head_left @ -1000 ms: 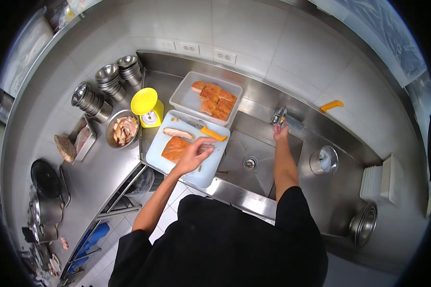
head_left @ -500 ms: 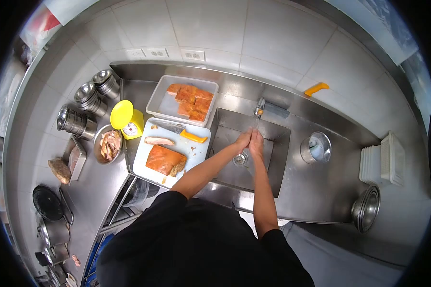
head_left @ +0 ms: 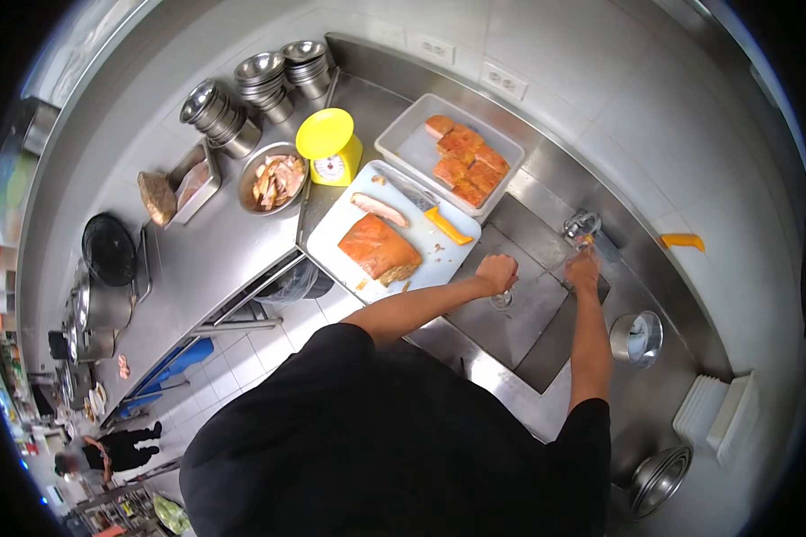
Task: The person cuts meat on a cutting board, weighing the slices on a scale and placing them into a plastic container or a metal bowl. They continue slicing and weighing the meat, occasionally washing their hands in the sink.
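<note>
My left hand (head_left: 497,274) is over the metal sink (head_left: 535,309), fingers curled in and nothing visible in them. At the back of the sink, my right hand (head_left: 584,268) is at the faucet (head_left: 582,227), its fingers closed around the front of it. Left of the sink is a white cutting board (head_left: 331,234). On it are a block of orange-skinned roast meat (head_left: 378,248), a cut slice (head_left: 379,209) and a knife with a yellow handle (head_left: 448,226).
Behind the board is a plastic tub (head_left: 405,137) with several meat pieces. A yellow scale (head_left: 336,148), a bowl of meat strips (head_left: 274,182) and stacked metal cups (head_left: 219,116) stand left. Right of the sink is a clear container (head_left: 637,340). A person (head_left: 116,450) stands far left.
My hands were together under the faucet and have parted. The left moved toward the board, the right went to the faucet. The view has turned left.
</note>
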Tool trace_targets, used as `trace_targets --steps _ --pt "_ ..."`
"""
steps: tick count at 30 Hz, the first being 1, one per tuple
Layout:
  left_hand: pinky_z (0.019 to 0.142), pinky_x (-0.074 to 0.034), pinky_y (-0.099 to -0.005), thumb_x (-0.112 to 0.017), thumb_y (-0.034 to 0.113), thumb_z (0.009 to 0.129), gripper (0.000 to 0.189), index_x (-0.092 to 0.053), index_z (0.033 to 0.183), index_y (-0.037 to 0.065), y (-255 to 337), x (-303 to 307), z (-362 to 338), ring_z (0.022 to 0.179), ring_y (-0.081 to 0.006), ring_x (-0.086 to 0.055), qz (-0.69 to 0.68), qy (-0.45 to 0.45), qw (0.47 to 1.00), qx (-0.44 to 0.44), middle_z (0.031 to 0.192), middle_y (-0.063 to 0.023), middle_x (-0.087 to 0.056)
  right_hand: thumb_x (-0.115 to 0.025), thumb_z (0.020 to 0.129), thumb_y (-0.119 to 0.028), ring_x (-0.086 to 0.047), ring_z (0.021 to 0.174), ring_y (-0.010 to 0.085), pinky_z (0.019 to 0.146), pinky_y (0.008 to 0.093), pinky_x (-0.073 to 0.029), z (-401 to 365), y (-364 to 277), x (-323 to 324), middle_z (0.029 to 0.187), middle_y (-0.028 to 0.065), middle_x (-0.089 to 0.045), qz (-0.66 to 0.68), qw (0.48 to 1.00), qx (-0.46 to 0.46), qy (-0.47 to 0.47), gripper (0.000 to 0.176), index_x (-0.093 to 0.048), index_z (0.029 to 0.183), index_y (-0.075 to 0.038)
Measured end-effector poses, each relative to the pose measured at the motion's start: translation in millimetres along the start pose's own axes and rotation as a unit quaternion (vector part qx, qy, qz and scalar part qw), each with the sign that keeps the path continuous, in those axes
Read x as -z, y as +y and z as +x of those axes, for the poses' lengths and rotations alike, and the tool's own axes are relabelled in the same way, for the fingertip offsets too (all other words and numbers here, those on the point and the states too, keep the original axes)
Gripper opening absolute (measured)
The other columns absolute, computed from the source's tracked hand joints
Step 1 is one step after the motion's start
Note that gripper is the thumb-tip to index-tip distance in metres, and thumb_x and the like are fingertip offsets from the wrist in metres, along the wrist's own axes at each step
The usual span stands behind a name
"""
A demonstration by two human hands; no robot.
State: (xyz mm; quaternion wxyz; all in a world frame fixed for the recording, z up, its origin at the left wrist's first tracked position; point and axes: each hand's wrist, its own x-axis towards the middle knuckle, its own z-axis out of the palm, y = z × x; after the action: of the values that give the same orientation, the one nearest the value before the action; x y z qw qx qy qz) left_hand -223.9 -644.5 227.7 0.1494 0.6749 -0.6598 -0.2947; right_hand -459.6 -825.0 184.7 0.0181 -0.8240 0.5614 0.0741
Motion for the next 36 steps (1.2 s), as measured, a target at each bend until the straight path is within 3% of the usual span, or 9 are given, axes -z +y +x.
trace_targets --steps 4,9,11,15,18,23,25,31,36 --pt "0.102 -0.046 -0.0454 -0.07 0.018 0.088 0.032 -0.069 0.119 0.01 -47.5 23.2 -38.5 0.111 -0.032 -0.065 0.1 -0.012 0.987 -0.124 0.112 -0.0126 -0.069 -0.056 0.099 -0.034 -0.046 0.14 0.0346 0.112 0.0513 -0.037 -12.4 -12.1 39.4 0.143 0.0133 -0.058 0.032 0.99 -0.086 -0.108 0.05 -0.058 0.14 -0.006" --pt "0.11 -0.041 -0.0464 -0.077 0.034 0.085 0.053 -0.063 0.129 0.01 -148.4 128.9 -117.5 0.125 -0.0367 -0.055 0.085 -0.004 0.965 -0.246 0.127 -0.018 -0.06 -0.054 0.101 -0.036 -0.068 0.107 0.0408 0.094 0.0529 -0.051 -104.5 -40.5 -13.7 0.105 0.0208 -0.074 0.174 0.969 -0.173 -0.014 0.036 -0.076 0.101 -0.007" --pt "0.109 -0.041 -0.0487 -0.078 0.03 0.084 0.051 -0.063 0.127 0.009 -175.3 176.9 -139.5 0.126 -0.039 -0.052 0.108 -0.101 0.97 -0.195 0.128 -0.0192 -0.059 -0.053 0.101 -0.028 -0.069 0.101 0.0423 0.091 0.0504 -0.053 -140.0 -59.3 -62.7 0.105 0.0216 -0.073 0.263 0.956 -0.126 0.006 0.03 -0.074 0.104 -0.006" --pt "0.106 -0.043 -0.0497 -0.076 0.02 0.084 0.045 -0.063 0.126 0.008 -308.5 183.4 -118.8 0.123 -0.0392 -0.053 0.158 0.039 0.978 -0.128 0.129 -0.0183 -0.058 -0.06 0.096 -0.015 -0.067 0.099 0.0419 0.087 0.0514 -0.052 -160.4 -168.4 -4.4 0.104 0.0225 -0.071 0.337 0.941 -0.031 -0.01 0.02 -0.068 0.109 -0.002" --pt "0.104 -0.044 -0.0498 -0.077 0.019 0.083 0.045 -0.063 0.124 0.009 -370.7 172.0 -80.1 0.121 -0.0376 -0.055 0.245 0.027 0.965 -0.088 0.125 -0.016 -0.059 -0.063 0.092 -0.012 -0.062 0.108 0.0383 0.093 0.0477 -0.05 -133.6 -234.5 35.1 0.107 0.0196 -0.068 0.312 0.947 0.075 0.035 0.023 -0.065 0.113 -0.003" --pt "0.1 -0.047 -0.0499 -0.077 0.022 0.085 0.037 -0.064 0.118 0.011 -348.5 196.5 -76.4 0.12 -0.0349 -0.057 0.214 -0.048 0.975 -0.031 0.122 -0.0125 -0.059 -0.069 0.088 -0.012 -0.056 0.118 0.0357 0.098 0.0462 -0.048 -78.5 -321.9 51.4 0.12 0.0153 -0.059 0.18 0.96 0.205 0.071 0.041 -0.057 0.126 -0.005" --pt "0.099 -0.047 -0.0495 -0.073 0.025 0.089 0.034 -0.063 0.118 0.01 -354.3 199.2 -78.7 0.119 -0.0352 -0.057 0.21 -0.07 0.975 -0.036 0.121 -0.0137 -0.058 -0.071 0.086 -0.012 -0.056 0.12 0.0347 0.099 0.0462 -0.048 -64.9 -340.0 42.7 0.124 0.0155 -0.057 0.135 0.973 0.186 0.02 0.047 -0.053 0.129 -0.004" --pt "0.1 -0.048 -0.0471 -0.063 0.018 0.095 0.029 -0.066 0.121 0.007 -372.0 215.3 -153.3 0.117 -0.0382 -0.059 -0.07 0.158 0.985 0.002 0.122 -0.0188 -0.059 -0.068 0.085 -0.011 -0.057 0.12 0.037 0.097 0.051 -0.051 -38.4 -363.9 24.9 0.129 0.0197 -0.054 0.084 0.985 0.142 -0.059 0.046 -0.048 0.126 -0.004" --pt "0.092 -0.05 -0.053 -0.057 0.013 0.098 0.026 -0.067 0.12 0.002 -381.7 287.1 -250.4 0.101 -0.0434 -0.063 0.05 0.364 0.923 0.117 0.109 -0.0239 -0.065 -0.06 0.091 -0.019 -0.064 0.108 0.0468 0.09 0.0575 -0.052 -55.2 -361.4 20.7 0.118 0.0267 -0.063 0.164 0.977 0.106 -0.085 0.039 -0.047 0.125 -0.005"
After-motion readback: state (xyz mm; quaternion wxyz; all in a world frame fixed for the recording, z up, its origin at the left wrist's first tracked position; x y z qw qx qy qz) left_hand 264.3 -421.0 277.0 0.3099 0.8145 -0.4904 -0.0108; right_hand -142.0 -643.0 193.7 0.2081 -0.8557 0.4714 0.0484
